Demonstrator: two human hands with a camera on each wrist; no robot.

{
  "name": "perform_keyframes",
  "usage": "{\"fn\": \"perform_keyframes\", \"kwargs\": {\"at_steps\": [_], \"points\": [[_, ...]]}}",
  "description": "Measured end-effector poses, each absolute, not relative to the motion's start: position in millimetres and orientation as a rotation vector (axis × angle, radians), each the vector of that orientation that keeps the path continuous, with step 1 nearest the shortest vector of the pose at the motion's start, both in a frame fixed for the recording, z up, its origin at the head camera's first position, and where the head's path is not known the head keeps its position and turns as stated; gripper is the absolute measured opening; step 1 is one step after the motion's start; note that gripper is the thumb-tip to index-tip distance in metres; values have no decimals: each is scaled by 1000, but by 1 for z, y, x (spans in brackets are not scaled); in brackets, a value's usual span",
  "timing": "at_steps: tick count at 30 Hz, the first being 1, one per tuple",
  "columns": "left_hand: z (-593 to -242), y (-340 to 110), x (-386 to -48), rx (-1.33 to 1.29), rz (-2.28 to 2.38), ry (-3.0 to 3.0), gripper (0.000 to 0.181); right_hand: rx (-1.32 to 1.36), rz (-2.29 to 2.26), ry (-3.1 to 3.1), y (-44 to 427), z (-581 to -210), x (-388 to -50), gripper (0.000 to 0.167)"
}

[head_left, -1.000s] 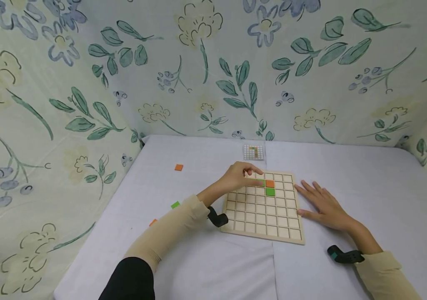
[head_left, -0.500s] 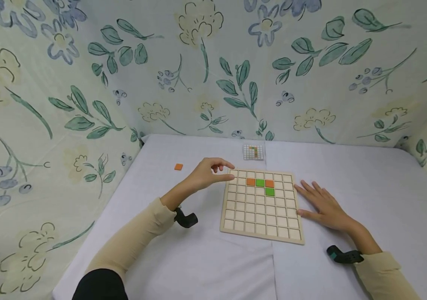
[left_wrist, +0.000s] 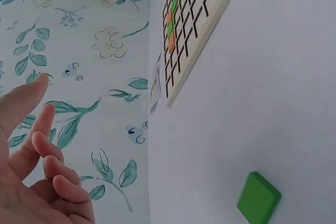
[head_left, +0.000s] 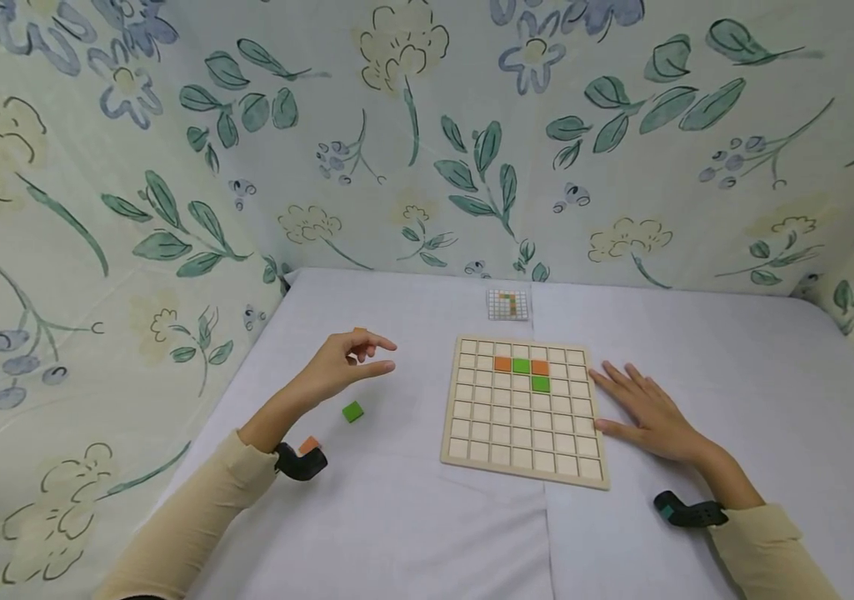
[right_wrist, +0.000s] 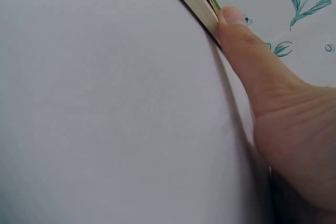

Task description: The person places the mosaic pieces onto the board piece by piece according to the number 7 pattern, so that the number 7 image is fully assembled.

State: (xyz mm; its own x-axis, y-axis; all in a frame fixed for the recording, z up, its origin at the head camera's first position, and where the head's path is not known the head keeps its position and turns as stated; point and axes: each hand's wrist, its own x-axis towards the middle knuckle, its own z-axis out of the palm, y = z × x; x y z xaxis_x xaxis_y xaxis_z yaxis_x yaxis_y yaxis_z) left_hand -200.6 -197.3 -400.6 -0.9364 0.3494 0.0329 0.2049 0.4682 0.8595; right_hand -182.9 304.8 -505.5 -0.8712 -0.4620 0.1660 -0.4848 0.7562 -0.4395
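A square wooden grid board (head_left: 524, 433) lies on the white table, with two orange tiles and two green tiles set in its upper cells. My right hand (head_left: 647, 417) rests flat beside it, fingers spread, thumb and fingertips at the board's right edge; the right wrist view shows the thumb (right_wrist: 252, 51) against that edge. Left of the board my left hand (head_left: 340, 362) hovers with nothing in it, thumb and index finger apart and the others loosely bent. Near it lie a loose green tile (head_left: 353, 412) and an orange tile (head_left: 310, 444). Another orange tile (head_left: 360, 330) is mostly hidden behind the hand.
A small card (head_left: 507, 305) printed with a coloured grid lies behind the board. White cloth (head_left: 412, 533) covers the table, with a crease in front of the board. Floral fabric (head_left: 471, 167) hangs behind and at the sides.
My left hand has drawn back from over the board to the left, leaving an orange tile visible in the grid left of the green one. My right hand has stayed in place.
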Motion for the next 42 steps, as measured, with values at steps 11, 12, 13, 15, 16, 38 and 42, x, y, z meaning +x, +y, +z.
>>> {"fn": "perform_keyframes", "kwargs": {"at_steps": [11,12,13,15,16,38,42], "points": [[-413,-236,-170,330,1497,2564,32,763,753,-2906,304,-505,-182,80],[-415,-240,-168,326,1493,2570,32,764,751,-2906,303,-505,-182,80],[-416,-244,-165,326,1490,2573,32,766,753,-2904,303,-505,-181,80],[-421,-252,-162,341,1472,2583,32,764,752,-2912,302,-503,-181,79],[-423,-257,-160,353,1463,2583,32,764,750,-2911,302,-503,-181,79],[-455,-335,-152,784,1242,2432,34,766,747,-2906,303,-504,-182,78],[-463,-341,-153,772,1211,2406,36,773,755,-2902,303,-504,-182,78]]}}
